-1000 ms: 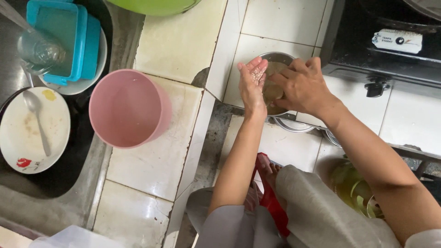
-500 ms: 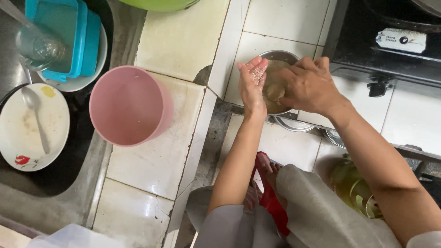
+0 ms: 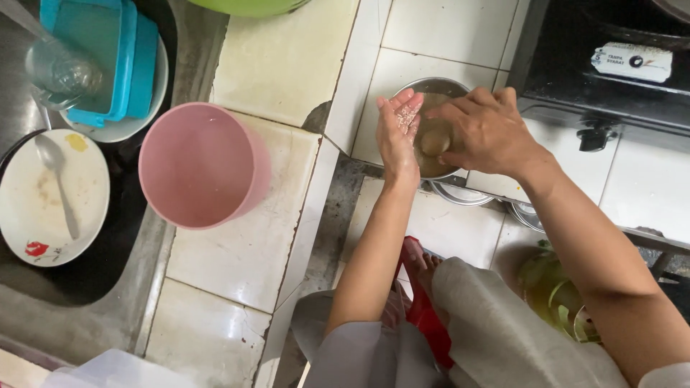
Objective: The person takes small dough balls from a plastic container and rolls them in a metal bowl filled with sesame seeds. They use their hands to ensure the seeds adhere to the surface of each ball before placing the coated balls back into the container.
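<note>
Currently: left hand (image 3: 397, 133) open, palm up, rice grains stuck to it, held at the rim of a metal bowl (image 3: 431, 90) of cloudy water on the tiled floor. Right hand (image 3: 483, 129) over the bowl, fingers curled, grip unclear. Rinsing looks underway; water undrained. Pink bucket (image 3: 201, 165) on tabletop (image 3: 237, 259); dirty plate (image 3: 29, 215) in sink.

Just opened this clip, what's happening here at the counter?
A person is working over a metal bowl of cloudy water set on the white tiled surface beside a black stove. The left hand is held open, palm up, with small white grains stuck to it; the right hand is cupped over the bowl beside it. To the left stands a pink bucket, and the sink holds a used plate with a spoon and a blue container.
</note>
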